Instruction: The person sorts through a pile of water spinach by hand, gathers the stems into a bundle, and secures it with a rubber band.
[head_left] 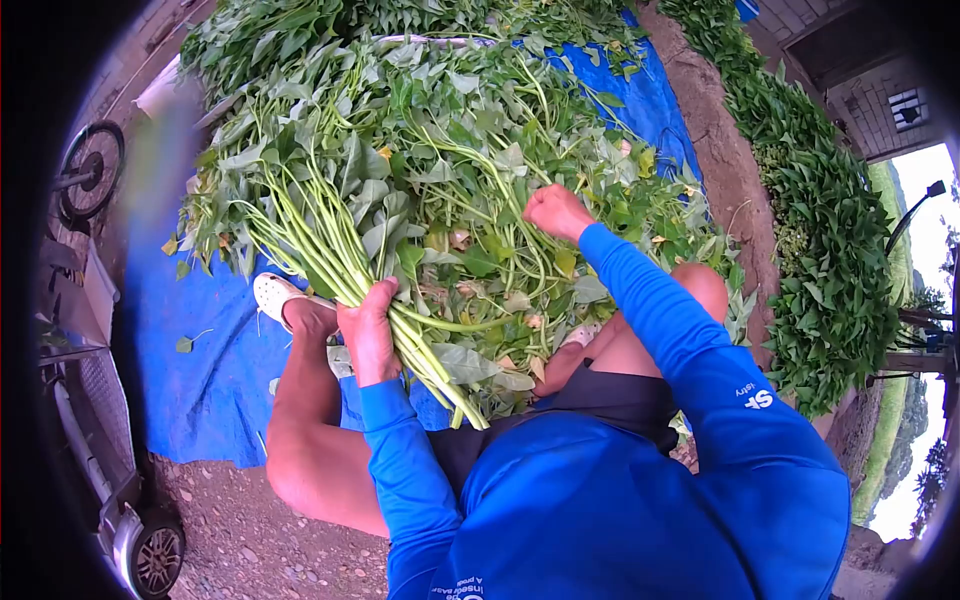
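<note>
A bunch of leafy greens (pixel 330 245), looking like water spinach with long pale stems, is wrapped in the fingers of my left hand (pixel 368 332). Its leaves fan out toward the upper left, and the stem ends point down toward my lap. My right hand (pixel 557 213) is closed above a broad heap of loose greens (pixel 470 200); whether a stem lies between its fingers is hidden. Some yellowed leaves are mixed into the heap under both hands.
A blue tarp (pixel 190 350) lies beneath the heap. More greens (pixel 820 250) are piled along the right, beyond a brown ledge (pixel 725 150). At the left are a wheel (pixel 92 172) and a vehicle's tire (pixel 158 560). My bent legs flank the near edge.
</note>
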